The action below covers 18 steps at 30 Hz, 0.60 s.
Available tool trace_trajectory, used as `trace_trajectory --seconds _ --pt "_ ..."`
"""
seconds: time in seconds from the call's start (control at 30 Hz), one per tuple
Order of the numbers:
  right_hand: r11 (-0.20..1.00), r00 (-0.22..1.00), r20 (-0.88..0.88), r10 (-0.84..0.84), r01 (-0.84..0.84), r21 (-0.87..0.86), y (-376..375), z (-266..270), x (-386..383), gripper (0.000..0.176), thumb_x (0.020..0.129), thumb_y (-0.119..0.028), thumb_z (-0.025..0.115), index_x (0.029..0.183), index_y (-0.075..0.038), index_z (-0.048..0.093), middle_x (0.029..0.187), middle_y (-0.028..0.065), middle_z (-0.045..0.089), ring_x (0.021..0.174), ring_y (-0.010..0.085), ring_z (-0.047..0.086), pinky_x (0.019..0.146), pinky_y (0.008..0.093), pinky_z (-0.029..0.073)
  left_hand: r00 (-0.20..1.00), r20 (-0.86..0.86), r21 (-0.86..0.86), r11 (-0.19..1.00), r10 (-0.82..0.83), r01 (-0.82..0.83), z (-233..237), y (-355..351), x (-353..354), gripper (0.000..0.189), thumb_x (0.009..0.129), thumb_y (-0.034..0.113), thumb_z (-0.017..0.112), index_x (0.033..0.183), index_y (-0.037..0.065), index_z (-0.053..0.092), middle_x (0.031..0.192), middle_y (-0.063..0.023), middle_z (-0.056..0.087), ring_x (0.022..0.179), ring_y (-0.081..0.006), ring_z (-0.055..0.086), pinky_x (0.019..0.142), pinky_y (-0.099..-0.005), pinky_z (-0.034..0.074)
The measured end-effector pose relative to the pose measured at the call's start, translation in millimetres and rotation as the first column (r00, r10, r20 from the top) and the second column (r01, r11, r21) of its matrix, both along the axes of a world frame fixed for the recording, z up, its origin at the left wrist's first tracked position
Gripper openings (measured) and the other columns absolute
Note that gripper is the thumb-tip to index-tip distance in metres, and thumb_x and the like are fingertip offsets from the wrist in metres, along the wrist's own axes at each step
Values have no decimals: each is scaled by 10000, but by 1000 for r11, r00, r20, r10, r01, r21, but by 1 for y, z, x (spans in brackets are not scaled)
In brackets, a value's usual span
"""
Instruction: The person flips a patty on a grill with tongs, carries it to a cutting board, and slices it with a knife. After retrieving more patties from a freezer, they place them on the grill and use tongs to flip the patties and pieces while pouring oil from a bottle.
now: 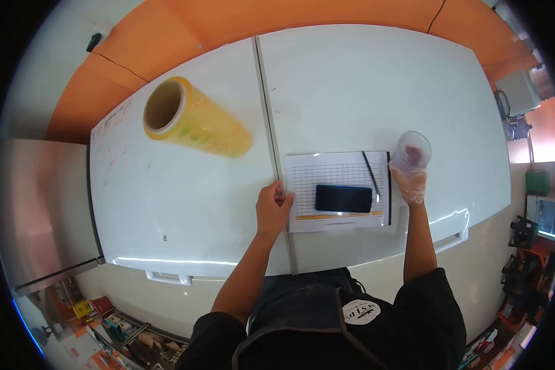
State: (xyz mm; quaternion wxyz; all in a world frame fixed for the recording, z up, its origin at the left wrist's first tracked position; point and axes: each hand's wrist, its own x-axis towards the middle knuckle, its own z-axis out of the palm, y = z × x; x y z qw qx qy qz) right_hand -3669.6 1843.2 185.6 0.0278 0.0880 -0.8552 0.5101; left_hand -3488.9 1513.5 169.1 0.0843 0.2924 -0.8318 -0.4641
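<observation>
My right hand (411, 185), in a thin clear plastic glove, is closed around a clear plastic cup (420, 140). A dark reddish patch shows through the cup's wall. Loosely curled, my bare left hand (272, 208) has its thumb and fingers apart at the left edge of a clipboard with a printed form (303, 172). On that ruled sheet lie a dark phone (343, 198) and a slim black pen (370, 171). Farther off to the left, a large yellow roll of plastic wrap (213, 126) rests on its side, its hollow core facing left.
Everything lies on a white chest freezer top (364, 80), split by a grey seam (266, 105). A handle (168, 278) shows along its front edge. Behind stands an orange wall (327, 12); a steel cabinet (49, 203) is at the left. Shelves with goods (135, 333) stand lower left.
</observation>
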Motion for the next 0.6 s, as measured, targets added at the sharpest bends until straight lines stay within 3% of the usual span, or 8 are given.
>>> trace_trajectory --seconds 0.03,0.1,0.13,0.2,0.27,0.37,0.43,0.6 --pt "995 996 64 -61 66 -78 9 -2 0 700 735 -65 800 1326 14 434 1284 146 532 1212 243 515 1022 356 435 997 37 138 988 61 -66 0 2 -7 563 802 190 780 1263 -2 521 1105 -141 557 899 -231 604 783 -339 523" --pt "989 994 67 -87 94 -118 26 -10 -4 691 744 -58 794 1328 19 432 1282 140 532 1213 234 509 1022 350 432 885 -192 61 905 424 -420 -5 -20 -27 799 753 173 826 1373 -5 356 1281 -152 456 1111 -258 529 890 -364 490" --pt "980 991 69 -114 124 -154 34 -12 -3 683 752 -52 789 1329 24 430 1279 134 531 1214 226 502 1022 344 428 853 -228 -93 862 469 -499 -7 -49 -37 970 704 131 861 1415 -4 216 1379 -164 343 1251 -277 413 982 -386 442" --pt "982 989 75 -130 138 -126 42 -16 -4 693 756 -42 781 1343 26 420 1295 148 526 1229 236 497 1036 347 418 750 -461 -199 769 473 -608 2 -99 -60 990 664 94 882 1393 -23 223 1362 -176 359 1261 -270 399 1011 -372 432" --pt "984 987 84 -135 144 -109 49 -19 1 702 759 -32 773 1357 28 409 1311 161 521 1245 245 492 1050 351 407 805 -536 63 963 254 -261 28 -106 -84 904 693 68 859 1357 1 249 1335 -164 398 1249 -255 428 1046 -378 410" --pt "990 986 97 -136 131 61 53 -8 9 875 757 -24 760 1463 13 245 1384 185 459 1300 277 454 1079 346 392 827 -530 111 982 189 -153 19 -115 -106 848 694 10 835 1331 -1 275 1294 -149 447 1222 -250 459 1054 -382 402" --pt "975 965 189 -184 204 -90 63 0 26 969 744 40 711 1511 -19 120 1456 182 380 1361 299 393 1110 363 363 820 -538 86 981 194 -175 19 -105 -119 837 682 13 834 1317 0 289 1275 -142 460 1201 -248 474 1046 -382 405" --pt "878 889 283 -359 425 -219 103 1 83 998 713 127 629 1518 -33 61 1484 180 326 1370 322 371 1120 419 359 810 -576 -58 983 111 -176 23 -80 -152 878 588 73 869 1275 -2 328 1202 -125 483 1102 -230 517 968 -353 452"
